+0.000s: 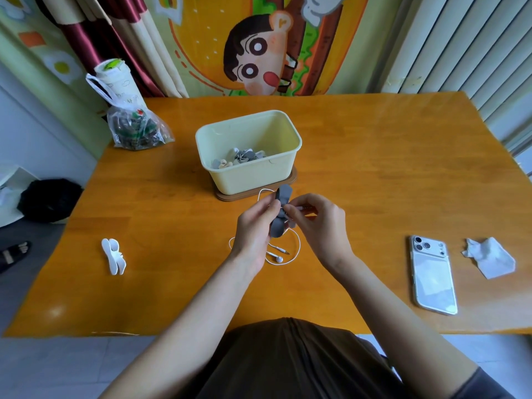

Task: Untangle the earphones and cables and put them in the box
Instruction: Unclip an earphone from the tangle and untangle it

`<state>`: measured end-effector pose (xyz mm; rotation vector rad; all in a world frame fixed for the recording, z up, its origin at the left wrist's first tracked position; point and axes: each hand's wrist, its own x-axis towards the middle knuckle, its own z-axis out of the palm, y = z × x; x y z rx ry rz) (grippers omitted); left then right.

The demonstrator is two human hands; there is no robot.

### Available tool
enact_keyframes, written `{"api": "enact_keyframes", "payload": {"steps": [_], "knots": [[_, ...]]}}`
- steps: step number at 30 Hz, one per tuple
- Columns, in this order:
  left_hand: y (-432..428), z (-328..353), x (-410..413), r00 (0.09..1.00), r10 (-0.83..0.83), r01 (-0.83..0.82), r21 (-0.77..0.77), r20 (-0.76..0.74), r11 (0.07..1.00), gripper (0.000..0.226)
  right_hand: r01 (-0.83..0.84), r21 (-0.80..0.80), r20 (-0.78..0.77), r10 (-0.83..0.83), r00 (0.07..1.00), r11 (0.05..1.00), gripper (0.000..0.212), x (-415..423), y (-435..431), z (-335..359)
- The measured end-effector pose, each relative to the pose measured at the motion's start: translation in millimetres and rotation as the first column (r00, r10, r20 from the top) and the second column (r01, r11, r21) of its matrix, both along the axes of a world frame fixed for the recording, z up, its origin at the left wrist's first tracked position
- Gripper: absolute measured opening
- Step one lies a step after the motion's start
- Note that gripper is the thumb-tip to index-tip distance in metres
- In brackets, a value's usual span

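Note:
A grey butterfly-shaped cable winder [283, 194] is held above the table, gripped by my left hand [254, 226] from the left. My right hand [316, 220] pinches the white earphone cable and its plug against the winder. The rest of the white earphones [283, 256] hangs down in loops onto the wooden table [374, 168], with an earbud and a jack lying below my hands. The pale yellow box [249, 178] stands just beyond, on a brown base, holding several wound grey and white winders. A white winder [113, 256] lies at the left.
A white phone [433, 276] and a crumpled tissue [489, 257] lie at the right. At the back left corner sit a clear plastic bag [135, 131] and a white cup. A black bag [49, 200] sits off the table's left edge.

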<state>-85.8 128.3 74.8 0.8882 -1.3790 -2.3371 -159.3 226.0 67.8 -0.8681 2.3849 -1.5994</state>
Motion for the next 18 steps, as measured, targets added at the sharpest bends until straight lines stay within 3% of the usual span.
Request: {"api": "enact_keyframes", "payload": {"steps": [7, 18], "knots": [[-4.5, 0.7, -2.6, 0.985, 0.133, -0.146, 0.125, 0.108, 0.981, 0.017, 0.003, -0.062, 0.050, 0.000, 0.999, 0.998, 0.008, 4.4, -0.1, 2.5], [-3.6, -0.8, -2.2, 0.986, 0.138, -0.145, 0.080, 0.092, 0.986, 0.008, 0.008, -0.012, 0.013, -0.008, 1.000, 1.000, 0.002, 3.2, -0.9, 0.8]]}}
